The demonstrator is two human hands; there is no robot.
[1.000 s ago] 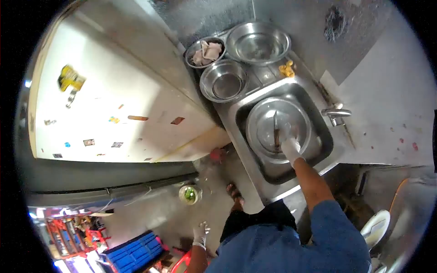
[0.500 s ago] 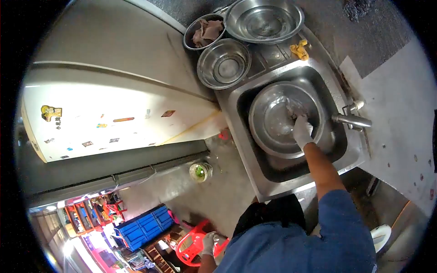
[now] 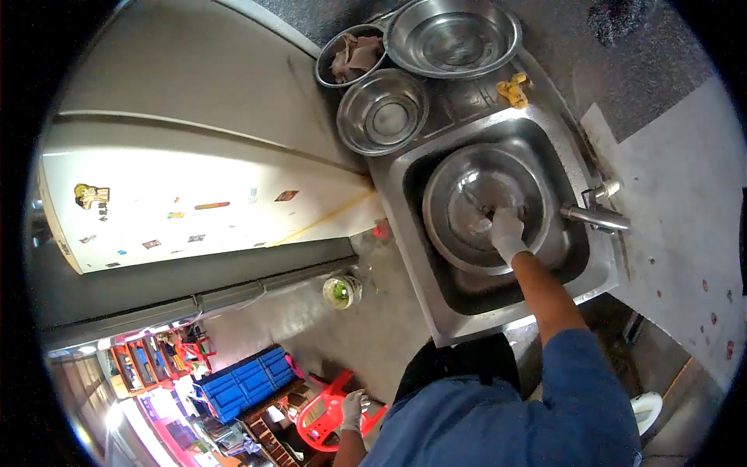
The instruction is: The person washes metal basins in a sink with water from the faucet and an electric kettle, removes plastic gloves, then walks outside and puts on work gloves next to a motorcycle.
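Note:
My right hand [image 3: 507, 227], in a white glove, reaches into a large metal basin [image 3: 443, 243] standing inside the sink. Its fingers are bent together low in the basin, around a small dark piece whose kind I cannot make out. The basin looks wet and shiny inside, with what seems to be shallow water. My left hand [image 3: 353, 410], also gloved, hangs low at my left side, away from the sink. Its fingers look loosely apart and nothing shows in them. A red plastic chair [image 3: 331, 405] lies behind it in view.
Left of the faucet [image 3: 595, 216] is the steel sink [image 3: 424, 307]. On its drainboard sit a metal bowl [image 3: 348, 128], a wide basin [image 3: 498, 58] and a yellow cloth [image 3: 513, 91]. Pale meat pieces [image 3: 358, 58] fill another bowl. A refrigerator [image 3: 233, 175] and a bucket [image 3: 354, 294] stand left.
My right hand has moved slightly left and down within the basin. The basin has shifted a little in view. My left hand remains hanging at my side.

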